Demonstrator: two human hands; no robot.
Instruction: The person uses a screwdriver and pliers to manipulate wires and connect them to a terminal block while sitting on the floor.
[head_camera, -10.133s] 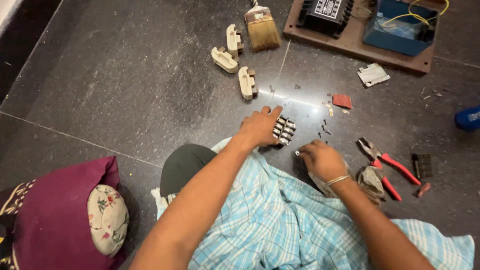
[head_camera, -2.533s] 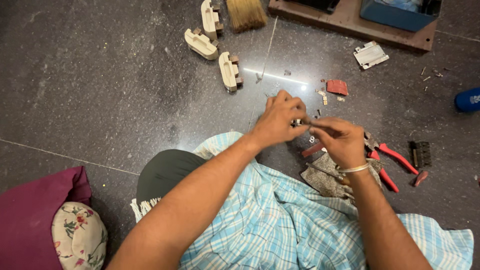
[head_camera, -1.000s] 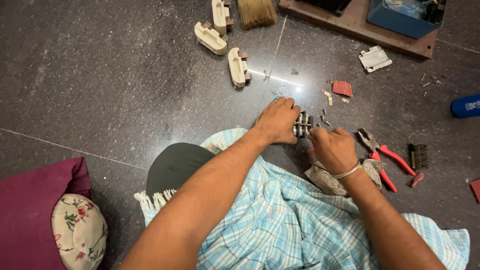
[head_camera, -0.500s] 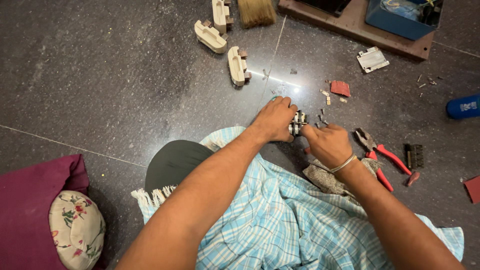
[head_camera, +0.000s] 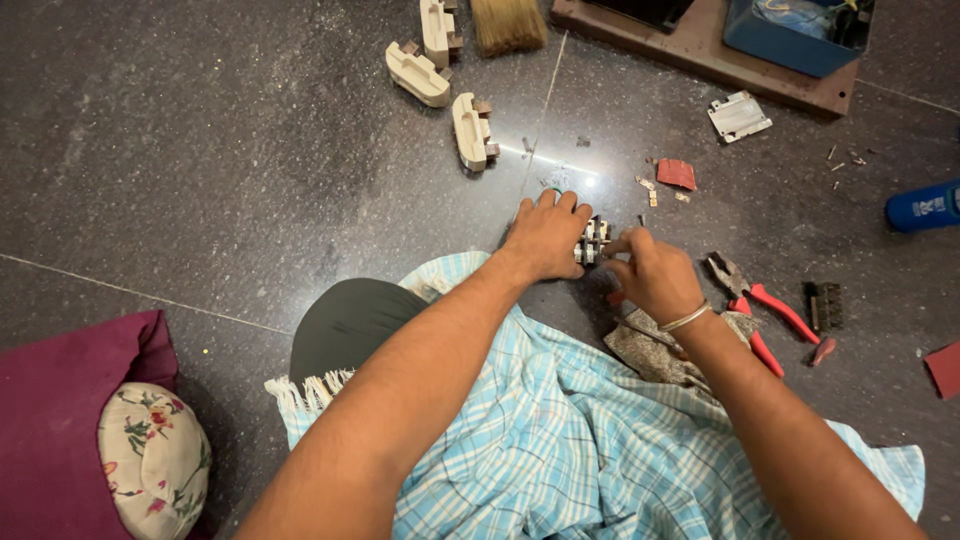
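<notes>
My left hand (head_camera: 545, 235) presses down on a small black block with metal terminals (head_camera: 592, 240) that rests on the dark stone floor (head_camera: 200, 180), holding it in place. My right hand (head_camera: 652, 275), with a metal bangle on the wrist, has its fingertips pinched together at the right side of that block; whatever small part it pinches is hidden. Red-handled pliers (head_camera: 755, 300) lie just right of my right hand. A grey cloth (head_camera: 650, 350) lies under my right wrist.
Three cream ceramic pieces (head_camera: 470, 130) and a brush (head_camera: 508, 20) lie ahead. A wooden board (head_camera: 700, 55) with a blue box (head_camera: 795, 30) is at the back right. A metal plate (head_camera: 738, 115), red chip (head_camera: 677, 173), black comb-like part (head_camera: 824, 305), blue can (head_camera: 922, 205), maroon cushion (head_camera: 60, 400).
Both hands have shifted slightly up and toward each other around the terminal block. My right hand has moved from beside the block onto its right side, fingers pinched.
</notes>
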